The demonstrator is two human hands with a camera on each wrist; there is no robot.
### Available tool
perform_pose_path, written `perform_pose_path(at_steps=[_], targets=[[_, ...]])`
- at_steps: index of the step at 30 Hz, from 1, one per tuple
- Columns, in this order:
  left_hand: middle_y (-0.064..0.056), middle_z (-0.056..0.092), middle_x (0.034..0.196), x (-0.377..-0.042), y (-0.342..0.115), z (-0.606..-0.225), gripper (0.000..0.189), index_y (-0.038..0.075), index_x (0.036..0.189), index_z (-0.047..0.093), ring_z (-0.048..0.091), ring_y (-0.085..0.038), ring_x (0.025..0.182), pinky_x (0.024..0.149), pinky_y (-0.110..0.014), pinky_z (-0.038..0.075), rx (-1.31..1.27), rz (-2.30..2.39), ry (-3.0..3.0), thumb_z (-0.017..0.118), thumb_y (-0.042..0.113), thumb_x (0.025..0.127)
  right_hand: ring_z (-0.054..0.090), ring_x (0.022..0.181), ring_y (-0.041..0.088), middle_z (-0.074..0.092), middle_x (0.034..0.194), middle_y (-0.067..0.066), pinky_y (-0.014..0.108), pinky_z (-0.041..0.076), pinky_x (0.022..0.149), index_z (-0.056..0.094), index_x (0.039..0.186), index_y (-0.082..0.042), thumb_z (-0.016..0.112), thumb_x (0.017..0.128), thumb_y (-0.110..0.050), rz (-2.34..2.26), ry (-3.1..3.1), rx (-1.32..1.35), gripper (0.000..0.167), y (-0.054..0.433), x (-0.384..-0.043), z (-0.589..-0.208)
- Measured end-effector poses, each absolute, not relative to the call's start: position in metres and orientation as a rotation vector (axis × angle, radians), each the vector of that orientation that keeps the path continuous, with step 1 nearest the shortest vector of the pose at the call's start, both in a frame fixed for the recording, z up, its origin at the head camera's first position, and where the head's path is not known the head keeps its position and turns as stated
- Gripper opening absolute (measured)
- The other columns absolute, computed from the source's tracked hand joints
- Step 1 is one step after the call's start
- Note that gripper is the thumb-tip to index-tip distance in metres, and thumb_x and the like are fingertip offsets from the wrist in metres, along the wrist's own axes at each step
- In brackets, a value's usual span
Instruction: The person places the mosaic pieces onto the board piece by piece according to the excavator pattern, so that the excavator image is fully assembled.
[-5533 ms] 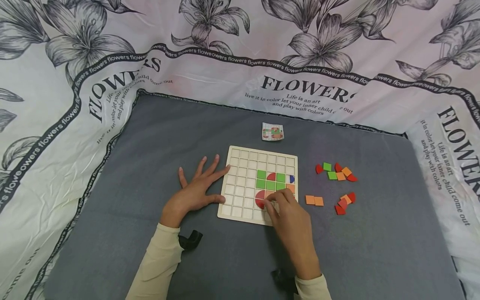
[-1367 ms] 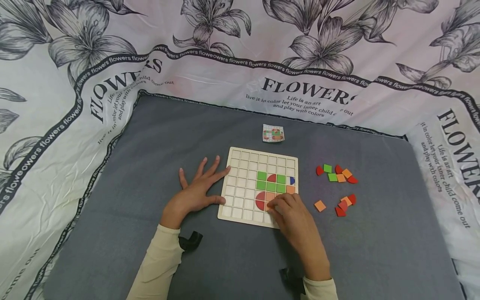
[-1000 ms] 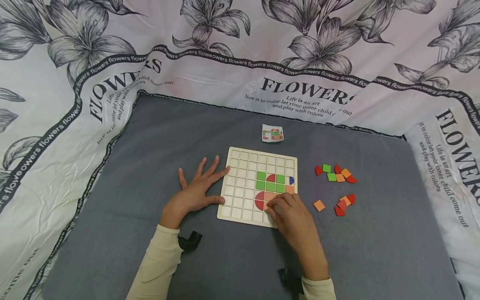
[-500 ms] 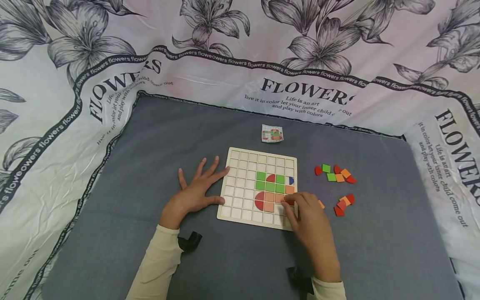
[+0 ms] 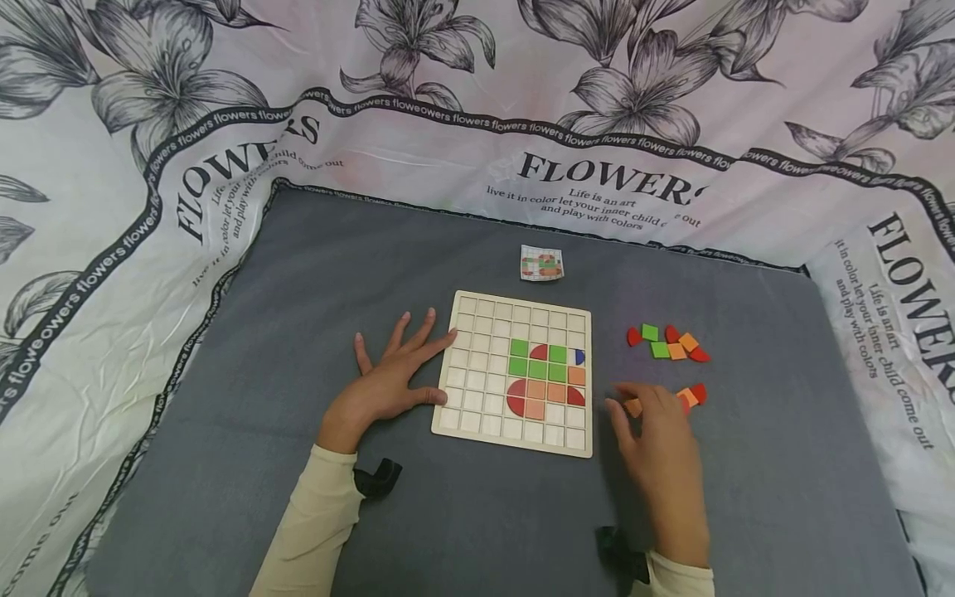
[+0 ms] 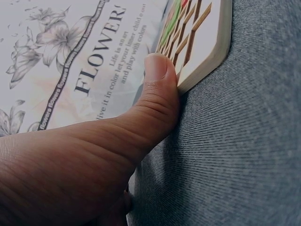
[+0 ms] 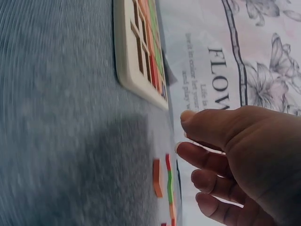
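Note:
A wooden grid board [image 5: 455, 421] lies on the grey cloth, with green, red, orange and blue tiles in some of its squares. My left hand [image 5: 388, 383] has its fingers spread, thumb and index fingertip touching the board's left edge. In the left wrist view the thumb [image 6: 157, 89] presses against the board's side. To the right of the board, my right hand [image 5: 660, 439] hovers over a loose orange square tile [image 5: 632, 407], partly hidden by the fingers. The right wrist view shows a gap between thumb and index finger, and that orange tile [image 7: 157, 178] lying below, apart from them.
Behind the board lies a small printed pattern card [image 5: 541, 264]. Several red, green and orange tiles [image 5: 660, 350] are grouped at the right, and a smaller group [image 5: 688, 398] is partly covered by my right hand. Flower-printed fabric [image 5: 418, 149] borders the grey cloth.
An orange tile from the pair beside the board now sits in its lower row, and its neighbour has turned. My right hand has moved right, off the board. The left hand stays put.

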State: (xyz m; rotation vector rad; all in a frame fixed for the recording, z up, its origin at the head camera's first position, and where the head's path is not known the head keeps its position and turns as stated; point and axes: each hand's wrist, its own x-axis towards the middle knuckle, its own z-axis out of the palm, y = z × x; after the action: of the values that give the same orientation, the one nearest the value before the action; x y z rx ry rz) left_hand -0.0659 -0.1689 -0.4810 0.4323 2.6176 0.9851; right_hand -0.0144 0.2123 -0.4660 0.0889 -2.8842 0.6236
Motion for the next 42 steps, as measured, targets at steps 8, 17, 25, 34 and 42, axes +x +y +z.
perform_pose_path(at_steps=[8,17,25,34,42], targets=[[-0.003,0.007,0.179,-0.066,-0.169,-0.479,0.095,0.030,0.168,0.034,-0.008,-0.036,0.164,0.109,-0.080,-0.026,0.432,0.994,2.615,0.080,0.049,0.087,0.059,0.112,0.039,0.066,0.123,0.023,0.060,0.053,0.093,0.067,0.130,0.002,0.080,0.096,-0.013,0.584,-2.947,-0.009,0.040,0.224,-0.013,-0.462],[-0.002,0.007,0.179,-0.064,-0.169,-0.479,0.096,0.031,0.168,0.033,-0.009,-0.035,0.164,0.108,-0.080,-0.027,0.417,0.971,2.618,0.081,0.049,0.087,0.061,0.095,0.035,0.065,0.119,0.021,0.055,0.054,0.078,0.067,0.128,0.001,0.081,0.094,-0.012,0.548,-2.972,-0.063,0.038,0.226,-0.011,-0.463],[-0.002,0.006,0.179,-0.064,-0.169,-0.481,0.096,0.032,0.168,0.032,-0.010,-0.035,0.164,0.108,-0.079,-0.027,0.417,0.973,2.619,0.081,0.050,0.087,0.062,0.087,0.032,0.065,0.110,0.019,0.051,0.053,0.070,0.067,0.125,-0.001,0.081,0.093,-0.008,0.529,-2.966,-0.083,0.035,0.229,-0.009,-0.463],[-0.002,0.005,0.179,-0.066,-0.169,-0.482,0.097,0.032,0.169,0.032,-0.010,-0.035,0.164,0.108,-0.079,-0.027,0.429,0.968,2.625,0.080,0.051,0.087,0.061,0.085,0.030,0.063,0.108,0.018,0.045,0.050,0.067,0.068,0.124,-0.002,0.080,0.093,-0.008,0.516,-3.008,-0.165,0.033,0.229,-0.012,-0.467],[-0.002,0.006,0.179,-0.067,-0.168,-0.480,0.096,0.031,0.169,0.032,-0.009,-0.035,0.164,0.108,-0.079,-0.027,0.435,0.969,2.617,0.080,0.050,0.087,0.062,0.103,0.039,0.064,0.120,0.024,0.060,0.054,0.090,0.065,0.125,0.002,0.075,0.094,-0.007,0.598,-3.011,-0.125,0.034,0.229,-0.014,-0.469]])
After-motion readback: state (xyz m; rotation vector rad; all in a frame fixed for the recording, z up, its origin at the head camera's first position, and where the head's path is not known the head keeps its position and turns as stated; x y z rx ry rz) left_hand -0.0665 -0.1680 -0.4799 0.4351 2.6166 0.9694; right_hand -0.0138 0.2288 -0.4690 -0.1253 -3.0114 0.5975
